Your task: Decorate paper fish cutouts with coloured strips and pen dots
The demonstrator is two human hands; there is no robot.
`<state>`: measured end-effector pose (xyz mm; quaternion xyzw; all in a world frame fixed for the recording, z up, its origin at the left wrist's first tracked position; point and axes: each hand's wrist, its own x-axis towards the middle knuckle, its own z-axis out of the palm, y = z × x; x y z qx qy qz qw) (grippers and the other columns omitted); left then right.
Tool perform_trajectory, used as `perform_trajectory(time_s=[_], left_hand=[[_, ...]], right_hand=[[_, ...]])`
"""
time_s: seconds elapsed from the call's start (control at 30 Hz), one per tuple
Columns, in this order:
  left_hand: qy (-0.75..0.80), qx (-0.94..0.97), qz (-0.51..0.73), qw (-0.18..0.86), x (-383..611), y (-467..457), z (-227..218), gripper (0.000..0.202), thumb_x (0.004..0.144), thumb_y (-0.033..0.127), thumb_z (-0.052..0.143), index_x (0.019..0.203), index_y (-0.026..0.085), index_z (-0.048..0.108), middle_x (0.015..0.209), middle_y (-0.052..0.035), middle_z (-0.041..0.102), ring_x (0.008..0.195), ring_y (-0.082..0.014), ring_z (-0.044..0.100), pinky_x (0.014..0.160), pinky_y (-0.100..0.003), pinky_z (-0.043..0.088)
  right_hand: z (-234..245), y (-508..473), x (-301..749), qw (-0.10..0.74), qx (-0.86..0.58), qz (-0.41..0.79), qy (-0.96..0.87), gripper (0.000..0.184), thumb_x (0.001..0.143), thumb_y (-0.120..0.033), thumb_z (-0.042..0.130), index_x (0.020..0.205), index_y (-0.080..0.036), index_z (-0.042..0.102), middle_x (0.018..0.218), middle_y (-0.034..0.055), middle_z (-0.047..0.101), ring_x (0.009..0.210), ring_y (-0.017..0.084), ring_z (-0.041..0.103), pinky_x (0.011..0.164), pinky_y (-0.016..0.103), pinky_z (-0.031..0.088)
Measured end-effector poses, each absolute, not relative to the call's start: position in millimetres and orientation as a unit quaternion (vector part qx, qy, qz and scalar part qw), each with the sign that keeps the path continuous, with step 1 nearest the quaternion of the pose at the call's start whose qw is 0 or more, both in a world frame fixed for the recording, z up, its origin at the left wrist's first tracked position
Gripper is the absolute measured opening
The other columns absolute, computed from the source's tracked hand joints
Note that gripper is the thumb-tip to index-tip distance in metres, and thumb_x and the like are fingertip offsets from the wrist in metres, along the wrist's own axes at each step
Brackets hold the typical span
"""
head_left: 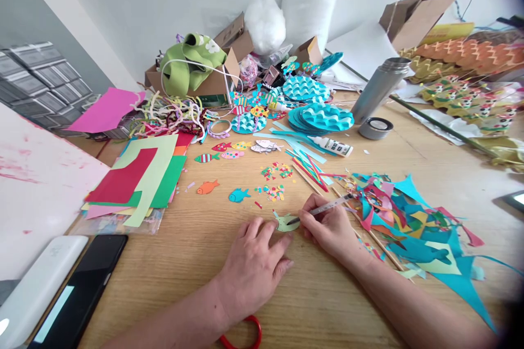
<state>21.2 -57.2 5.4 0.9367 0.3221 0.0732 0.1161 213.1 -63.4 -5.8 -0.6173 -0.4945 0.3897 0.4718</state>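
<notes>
My right hand point(327, 227) is closed around a pen point(332, 203), its tip touching a small pale green paper cutout point(289, 223) on the table. Lying flat with fingers spread, my left hand point(258, 262) rests at the cutout's left and lower edge. Part of the cutout is hidden by my fingers. Just beyond it lie a blue paper fish point(239, 195) and an orange paper fish point(208, 187). Small piles of coloured paper bits point(277, 171) sit above my hands. A red scissors handle point(257, 332) shows below my left wrist.
Paper scraps point(421, 229) spread to the right, beside thin wooden sticks point(380, 244). Coloured sheets point(164, 174) are stacked at left, above a phone point(82, 289). A glue bottle point(335, 146), blue wavy discs point(323, 118) and a steel flask point(380, 90) stand or lie farther back.
</notes>
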Motion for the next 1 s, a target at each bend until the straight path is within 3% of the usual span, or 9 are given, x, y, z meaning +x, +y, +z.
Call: perform_trajectory(time_s=[1.0], left_hand=[[0.324, 0.938, 0.07, 0.104, 21.9, -58.4, 8.8, 0.041, 0.091, 0.043, 0.051, 0.129, 0.031, 0.051, 0.125, -0.0047, 0.051, 0.114, -0.0246, 0.042, 0.097, -0.044, 0.041]], right_hand=[[-5.0, -63.6, 212.5, 0.439, -0.631, 0.382, -0.513, 0.014, 0.07, -0.024, 0.056, 0.061, -0.023, 0.045, 0.043, -0.0054, 0.049, 0.04, 0.01, 0.046, 0.04, 0.021, 0.032]])
